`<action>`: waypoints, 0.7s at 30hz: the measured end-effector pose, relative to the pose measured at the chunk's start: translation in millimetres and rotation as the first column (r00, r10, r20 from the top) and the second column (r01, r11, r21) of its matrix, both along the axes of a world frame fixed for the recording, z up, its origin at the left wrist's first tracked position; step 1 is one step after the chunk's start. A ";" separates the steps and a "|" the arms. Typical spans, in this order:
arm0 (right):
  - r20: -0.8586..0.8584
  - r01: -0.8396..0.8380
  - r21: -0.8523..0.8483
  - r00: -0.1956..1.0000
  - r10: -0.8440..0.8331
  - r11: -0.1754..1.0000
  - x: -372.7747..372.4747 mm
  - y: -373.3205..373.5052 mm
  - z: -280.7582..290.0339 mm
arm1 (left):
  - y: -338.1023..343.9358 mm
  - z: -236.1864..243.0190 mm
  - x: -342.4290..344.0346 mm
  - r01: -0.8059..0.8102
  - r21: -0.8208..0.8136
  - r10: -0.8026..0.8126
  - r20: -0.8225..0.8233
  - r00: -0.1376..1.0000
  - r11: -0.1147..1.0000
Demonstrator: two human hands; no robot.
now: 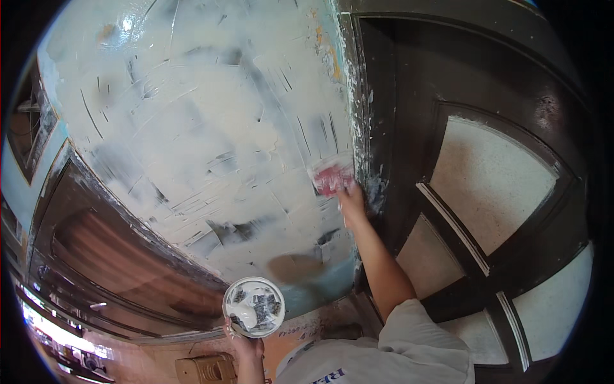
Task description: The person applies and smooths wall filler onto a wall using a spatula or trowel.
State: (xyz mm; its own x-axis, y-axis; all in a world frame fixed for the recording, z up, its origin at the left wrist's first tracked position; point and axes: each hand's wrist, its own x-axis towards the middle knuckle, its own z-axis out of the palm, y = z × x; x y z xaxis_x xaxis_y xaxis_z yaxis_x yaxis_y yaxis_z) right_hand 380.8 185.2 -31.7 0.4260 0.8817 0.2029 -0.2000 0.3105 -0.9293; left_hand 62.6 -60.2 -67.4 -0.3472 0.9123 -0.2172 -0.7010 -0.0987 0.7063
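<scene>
My right hand (pixel 351 203) grips a red putty scraper (pixel 331 180), its blade blurred against the wall (pixel 211 121) close to a dark door frame. The wall is coated in patchy white filler, with grey streaks and smears showing through. Lower and to the left, my left hand (pixel 248 344) holds up a round white tub (pixel 281 310) by its side and underside. White putty (pixel 245 316) and dark patches show inside the tub. Some white smudges are on the fingers of my left hand.
Right of the wall stands a dark brown door (pixel 409 83) with pale panels and a paint-flecked frame (pixel 359 115). A wood-framed window (pixel 128 256) with a reddish-brown covering is at left. Below it, a brown plastic stool (pixel 204 370) sits on the floor.
</scene>
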 end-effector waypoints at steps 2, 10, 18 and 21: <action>0.019 -0.001 -0.067 1.000 0.003 0.998 -1.0 -6.2 -56.5 | -5.9 5.6 -1.8 0.001 -0.010 -0.001 -0.007 1.000 1.000; -0.340 -0.216 -0.455 0.939 0.056 0.864 3.1 -30.2 -246.1 | -25.0 -3.9 -5.0 -0.007 -0.014 0.007 -0.029 1.000 1.000; -0.371 -0.350 -0.383 0.906 0.204 0.855 10.8 -81.4 -247.6 | -24.4 -9.3 2.2 0.026 -0.035 -0.026 0.017 1.000 0.999; -0.241 -0.297 -0.172 0.937 0.252 0.939 13.9 -57.3 -180.1 | -22.4 -10.2 10.8 0.066 -0.007 -0.066 -0.007 0.998 0.998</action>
